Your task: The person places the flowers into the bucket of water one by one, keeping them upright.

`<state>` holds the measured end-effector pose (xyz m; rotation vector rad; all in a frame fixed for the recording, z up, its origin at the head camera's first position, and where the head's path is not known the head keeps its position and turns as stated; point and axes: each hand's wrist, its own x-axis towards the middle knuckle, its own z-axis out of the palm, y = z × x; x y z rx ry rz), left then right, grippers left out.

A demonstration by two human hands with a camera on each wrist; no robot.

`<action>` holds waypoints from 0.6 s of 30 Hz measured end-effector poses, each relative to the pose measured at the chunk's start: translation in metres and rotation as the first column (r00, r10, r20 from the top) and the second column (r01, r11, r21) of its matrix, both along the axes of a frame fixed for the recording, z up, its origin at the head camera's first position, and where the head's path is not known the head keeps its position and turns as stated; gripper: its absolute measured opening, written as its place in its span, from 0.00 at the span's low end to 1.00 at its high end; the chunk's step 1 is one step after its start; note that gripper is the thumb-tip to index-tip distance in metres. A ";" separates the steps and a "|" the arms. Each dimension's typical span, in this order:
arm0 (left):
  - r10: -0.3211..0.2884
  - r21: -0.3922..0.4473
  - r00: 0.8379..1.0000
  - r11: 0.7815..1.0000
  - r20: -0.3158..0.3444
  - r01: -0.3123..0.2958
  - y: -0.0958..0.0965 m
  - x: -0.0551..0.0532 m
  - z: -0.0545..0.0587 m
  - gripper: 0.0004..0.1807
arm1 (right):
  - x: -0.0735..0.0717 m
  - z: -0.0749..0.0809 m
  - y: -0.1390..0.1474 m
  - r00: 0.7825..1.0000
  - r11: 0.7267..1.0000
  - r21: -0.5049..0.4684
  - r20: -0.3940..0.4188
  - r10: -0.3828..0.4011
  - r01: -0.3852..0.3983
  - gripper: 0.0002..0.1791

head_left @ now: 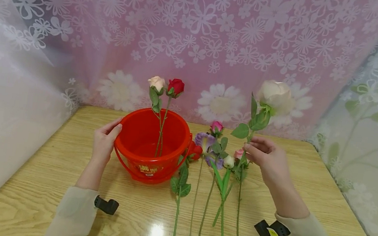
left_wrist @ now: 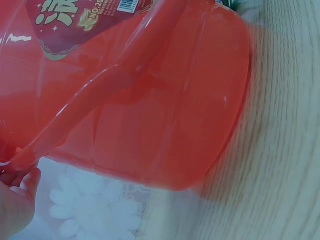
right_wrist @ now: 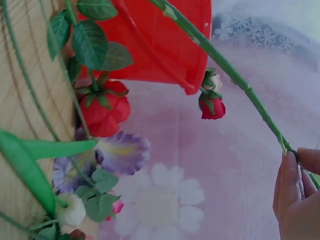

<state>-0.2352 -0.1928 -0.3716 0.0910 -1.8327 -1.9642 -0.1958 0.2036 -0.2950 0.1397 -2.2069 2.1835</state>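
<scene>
A red plastic bucket [head_left: 149, 164] stands on the table, with a cream rose [head_left: 157, 83] and a red rose [head_left: 176, 87] upright inside it. At the bucket's left rim, my left hand [head_left: 104, 139] grips the edge between thumb and fingers; the left wrist view shows the fingertips by the handle's end. On the right side, my right hand [head_left: 269, 159] pinches the green stem [right_wrist: 235, 77] of a large white flower [head_left: 274, 95] just below its leaves. Its bloom points up, and the stem slants down to the left over the flowers lying there.
Right of the bucket lie several stemmed flowers: a red one [head_left: 196, 151], a purple iris [head_left: 207, 142], a magenta rose [head_left: 216, 127], a white tulip [head_left: 229, 162] and a pink one [head_left: 239, 153]. A floral curtain [head_left: 186, 23] hangs behind the wooden table [head_left: 64, 150].
</scene>
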 end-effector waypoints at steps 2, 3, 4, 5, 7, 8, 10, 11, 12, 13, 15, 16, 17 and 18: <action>0.001 -0.002 1.000 1.000 -0.001 -0.001 0.000 0.000 0.000 0.18 | 0.000 0.004 -0.004 0.999 0.999 -0.032 -0.039 0.001 -0.002 0.20; 0.000 -0.001 1.000 1.000 0.001 0.000 0.000 0.000 0.001 0.17 | 0.000 0.007 -0.006 0.998 0.999 -0.049 -0.058 -0.001 -0.002 0.18; 0.000 0.000 1.000 1.000 0.003 0.000 0.000 0.000 0.001 0.17 | 0.000 0.009 -0.008 0.997 0.998 -0.070 -0.076 -0.001 -0.004 0.16; -0.001 0.001 1.000 1.000 0.004 0.001 0.000 0.001 0.001 0.17 | 0.000 0.011 -0.010 0.995 0.997 -0.082 -0.096 -0.004 -0.004 0.14; -0.003 0.005 1.000 1.000 0.007 0.003 0.001 0.001 0.001 0.17 | -0.001 0.016 -0.013 0.991 0.994 -0.108 -0.131 -0.010 -0.004 0.10; -0.003 0.006 1.000 1.000 0.008 0.003 0.001 0.001 0.001 0.17 | -0.001 0.019 -0.015 0.990 0.993 -0.122 -0.141 -0.014 -0.003 0.09; -0.002 0.007 1.000 1.000 0.006 0.002 0.001 0.001 0.000 0.17 | -0.001 0.024 -0.019 0.987 0.989 -0.151 -0.156 -0.023 -0.001 0.08; -0.001 0.006 1.000 1.000 0.004 0.001 0.001 0.001 0.000 0.17 | -0.001 0.028 -0.020 0.986 0.985 -0.170 -0.161 -0.030 0.002 0.08; 0.001 0.004 1.000 1.000 0.001 -0.001 0.001 0.001 0.000 0.17 | -0.001 0.031 -0.022 0.985 0.983 -0.185 -0.166 -0.037 0.006 0.08; 0.003 0.003 1.000 1.000 -0.003 -0.003 0.001 0.001 0.000 0.17 | -0.001 0.034 -0.024 0.985 0.980 -0.200 -0.170 -0.043 0.008 0.08; 0.003 0.005 1.000 1.000 -0.009 -0.003 0.001 0.001 0.000 0.17 | -0.001 0.040 -0.027 0.981 0.971 -0.241 -0.184 -0.055 0.009 0.08; 0.003 0.007 1.000 1.000 -0.011 -0.003 0.001 0.001 0.000 0.17 | -0.001 0.044 -0.029 0.980 0.966 -0.259 -0.192 -0.060 0.008 0.08; 0.003 0.013 1.000 1.000 -0.014 -0.003 0.001 0.000 0.000 0.17 | -0.002 0.047 -0.031 0.978 0.957 -0.289 -0.201 -0.062 0.001 0.07; 0.002 0.018 1.000 1.000 -0.016 -0.002 0.001 0.000 0.000 0.17 | -0.002 0.050 -0.033 0.974 0.952 -0.305 -0.217 -0.067 -0.003 0.07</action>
